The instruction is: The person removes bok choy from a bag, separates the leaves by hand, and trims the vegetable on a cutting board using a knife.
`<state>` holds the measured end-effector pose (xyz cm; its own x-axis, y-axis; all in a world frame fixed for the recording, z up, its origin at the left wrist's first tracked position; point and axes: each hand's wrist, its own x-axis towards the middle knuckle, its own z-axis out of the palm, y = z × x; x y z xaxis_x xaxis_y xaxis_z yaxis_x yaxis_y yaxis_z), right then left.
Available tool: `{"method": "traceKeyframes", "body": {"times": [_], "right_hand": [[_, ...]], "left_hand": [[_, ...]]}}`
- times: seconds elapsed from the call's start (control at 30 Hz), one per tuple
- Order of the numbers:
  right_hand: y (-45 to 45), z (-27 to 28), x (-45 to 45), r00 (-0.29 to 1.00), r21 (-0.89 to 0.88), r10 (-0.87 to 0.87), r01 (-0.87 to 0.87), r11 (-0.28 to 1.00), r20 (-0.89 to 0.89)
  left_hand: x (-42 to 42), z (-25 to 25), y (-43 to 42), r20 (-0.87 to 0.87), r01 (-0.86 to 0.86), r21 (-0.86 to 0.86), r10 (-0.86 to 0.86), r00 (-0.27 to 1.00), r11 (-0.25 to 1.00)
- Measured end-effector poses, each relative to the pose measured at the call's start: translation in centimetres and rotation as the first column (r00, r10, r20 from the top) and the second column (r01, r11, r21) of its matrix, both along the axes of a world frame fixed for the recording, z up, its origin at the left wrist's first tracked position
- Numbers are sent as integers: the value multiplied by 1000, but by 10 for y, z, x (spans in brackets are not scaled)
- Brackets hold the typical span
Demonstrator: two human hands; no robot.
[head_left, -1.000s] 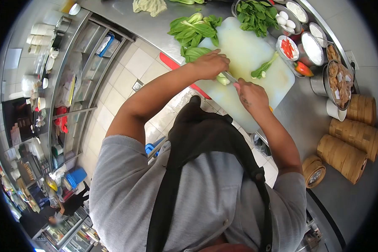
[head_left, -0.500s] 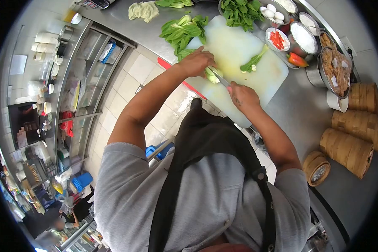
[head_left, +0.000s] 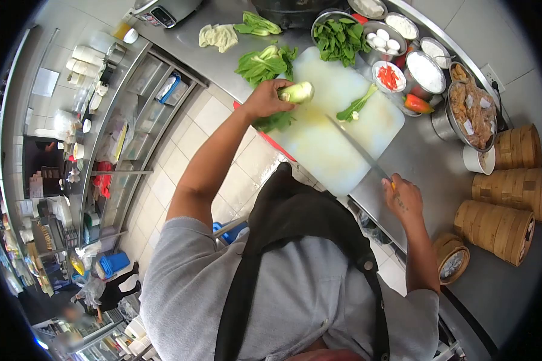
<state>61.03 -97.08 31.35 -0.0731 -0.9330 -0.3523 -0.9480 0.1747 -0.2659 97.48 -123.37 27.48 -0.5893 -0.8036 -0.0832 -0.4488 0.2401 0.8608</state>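
Observation:
My left hand (head_left: 267,99) is closed around a head of bok choy (head_left: 297,92), its pale base turned toward the right. Green leaves hang below that hand over the near edge of the white cutting board (head_left: 325,159). My right hand (head_left: 401,195) grips the orange handle of a kitchen knife (head_left: 360,148), whose blade lies low over the board and points toward its middle. A separate bok choy piece (head_left: 356,105) rests on the board's right half. Beyond my left hand, a leafy bok choy bunch (head_left: 265,64) lies at the board's left corner.
Along the back right stand bowls with leafy greens (head_left: 340,41), eggs (head_left: 383,42), sliced red pepper (head_left: 388,77) and raw meat (head_left: 473,114). Bamboo steamers (head_left: 494,231) occupy the right side. A shelving rack (head_left: 126,120) is at left, with another person (head_left: 105,295) farther off.
My left hand has lifted the bok choy and turned its base to the right. My right hand has drawn the knife away from it, toward the counter's right front.

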Motion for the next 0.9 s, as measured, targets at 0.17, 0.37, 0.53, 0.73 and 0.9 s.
{"method": "traceKeyframes", "body": {"times": [0.17,0.37,0.53,0.73,0.9], "right_hand": [[-29,-72,30,997,-443,-2,34,896,73],[-67,-87,57,991,-566,-11,86,820,135],[-149,-18,112,820,-560,14,379,737,573],[-218,-14,140,531,-283,-102,592,755,841],[-197,3,112,412,-290,-72,744,602,908]], "left_hand": [[-43,2,-4,-520,-22,341,208,828,940],[-60,-9,-25,-658,129,470,249,711,873],[-60,17,-44,-761,506,471,43,647,722],[-59,7,-80,-783,552,369,-70,618,748],[-23,10,-104,-861,641,341,-46,507,688]]}}
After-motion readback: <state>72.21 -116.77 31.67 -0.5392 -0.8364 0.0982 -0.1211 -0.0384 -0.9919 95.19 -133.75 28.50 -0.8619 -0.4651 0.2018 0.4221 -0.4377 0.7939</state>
